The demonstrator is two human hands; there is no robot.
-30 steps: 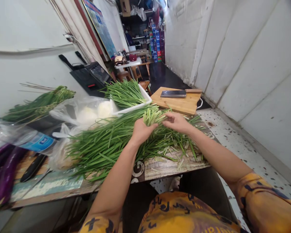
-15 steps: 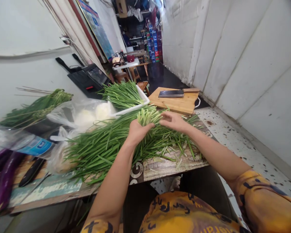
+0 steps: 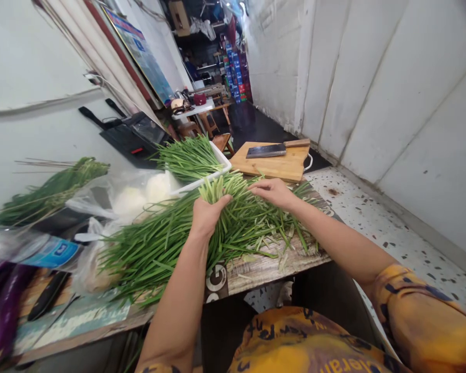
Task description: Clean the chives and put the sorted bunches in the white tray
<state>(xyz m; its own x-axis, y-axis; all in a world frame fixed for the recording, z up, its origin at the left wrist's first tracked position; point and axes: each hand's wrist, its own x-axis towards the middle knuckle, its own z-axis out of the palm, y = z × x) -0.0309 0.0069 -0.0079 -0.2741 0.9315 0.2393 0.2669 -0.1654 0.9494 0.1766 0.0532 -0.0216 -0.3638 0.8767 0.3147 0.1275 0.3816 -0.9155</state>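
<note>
A bunch of garlic chives (image 3: 213, 192) is gripped in my left hand (image 3: 205, 215), its pale cut ends pointing up and away past the thumb. The long green leaves trail down to the left across the table. My right hand (image 3: 275, 192) is just right of the bunch, over the loose chives. Its fingers are drawn together and the tips reach the pale stems; whatever is between them is too small to make out. Under both hands spreads a pile of loose garlic chives (image 3: 147, 248), with trimmed scraps toward the right.
Behind the pile stands a white tray (image 3: 224, 165) of chives. Beside it a cleaver (image 3: 266, 151) lies on a wooden board (image 3: 256, 167). At left are a plastic bottle (image 3: 54, 252), eggplants (image 3: 13, 311), a black-handled knife (image 3: 48, 296) and bagged white vegetables (image 3: 130, 201).
My left hand has shifted left with its bunch of chives. The right hand's fingers have straightened and drawn closer together. The whole view has turned slightly.
</note>
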